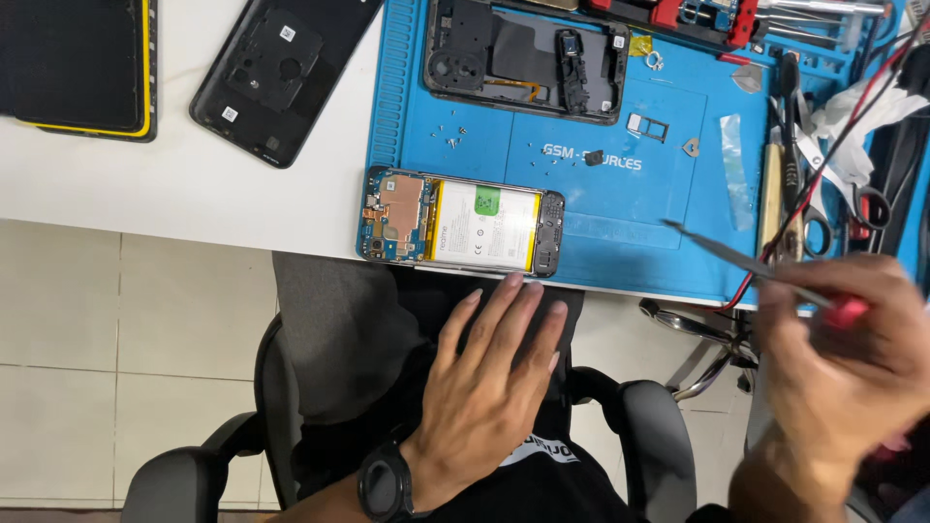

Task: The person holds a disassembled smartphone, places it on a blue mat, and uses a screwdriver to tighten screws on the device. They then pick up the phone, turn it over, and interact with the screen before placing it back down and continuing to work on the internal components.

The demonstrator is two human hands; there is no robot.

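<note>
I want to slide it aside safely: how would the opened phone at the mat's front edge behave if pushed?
The opened phone looks flat and rigid, so it would probably slide, not roll. Its bare circuit board and battery seem fragile. It lies near the blue mat's front edge, so it might fall.

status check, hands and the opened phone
Left hand flat, empty, just below opened phone. Right hand gripping tweezers, off to the side. Nothing covering the phone.

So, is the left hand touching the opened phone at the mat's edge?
Apart. The head view shows the left hand flat and open, its fingertips just short of the opened phone, with a sliver of blue mat between them.
</note>
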